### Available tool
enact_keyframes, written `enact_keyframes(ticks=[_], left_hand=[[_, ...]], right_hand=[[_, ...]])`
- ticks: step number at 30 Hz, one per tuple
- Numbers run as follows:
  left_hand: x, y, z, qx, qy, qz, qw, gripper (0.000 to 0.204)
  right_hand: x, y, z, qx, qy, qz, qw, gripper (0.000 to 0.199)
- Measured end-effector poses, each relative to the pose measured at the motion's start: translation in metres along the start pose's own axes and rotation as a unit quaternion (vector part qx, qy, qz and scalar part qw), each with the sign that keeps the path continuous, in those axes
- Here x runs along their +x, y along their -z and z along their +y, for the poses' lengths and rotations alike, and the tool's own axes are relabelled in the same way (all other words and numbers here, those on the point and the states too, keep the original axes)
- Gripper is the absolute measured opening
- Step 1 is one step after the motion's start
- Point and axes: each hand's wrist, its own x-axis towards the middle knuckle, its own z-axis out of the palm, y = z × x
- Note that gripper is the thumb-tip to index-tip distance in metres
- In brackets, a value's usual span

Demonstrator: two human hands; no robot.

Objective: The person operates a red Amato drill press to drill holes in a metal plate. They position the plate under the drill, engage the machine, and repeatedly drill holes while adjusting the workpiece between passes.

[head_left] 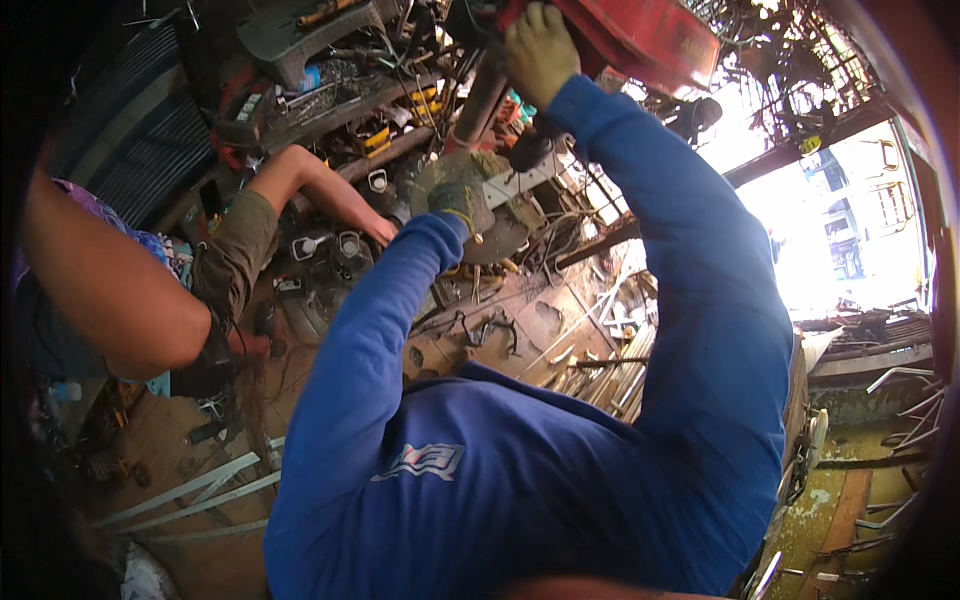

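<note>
My left hand (464, 208), in a grey work glove, is closed over the near left end of a flat metal bar (525, 182) with holes in it. The bar lies across the round table (430, 180) of a red drill press (640, 40). Higher up, my gloved right hand (541, 55) is at the left side of the red machine head, its fingers curled; what they grip is hidden. A dark chuck (532, 150) hangs just above the bar. Behind my left hand stands the machine's column (478, 108).
On the left a co-worker sits with a bare forearm (335, 195) reaching near the table. Shelves of tools (350, 115) stand behind. Long metal strips (190, 495) lie on the floor at left, thin rods (630, 385) at right. Bent rods (905, 430) stick out far right.
</note>
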Motion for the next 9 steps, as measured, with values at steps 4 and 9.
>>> enact_keyframes(ticks=[4, 9], left_hand=[[-0.008, 0.009, 0.000, -0.036, 0.007, -0.013, 0.999, 0.064], [-0.016, 0.003, 0.002, -0.008, 0.004, 0.088, 0.996, 0.055]], right_hand=[[-0.012, 0.017, -0.002, 0.144, -0.024, 0.031, 0.989, 0.067], [-0.092, 0.047, 0.008, 0.619, -0.052, 0.066, 0.781, 0.056]])
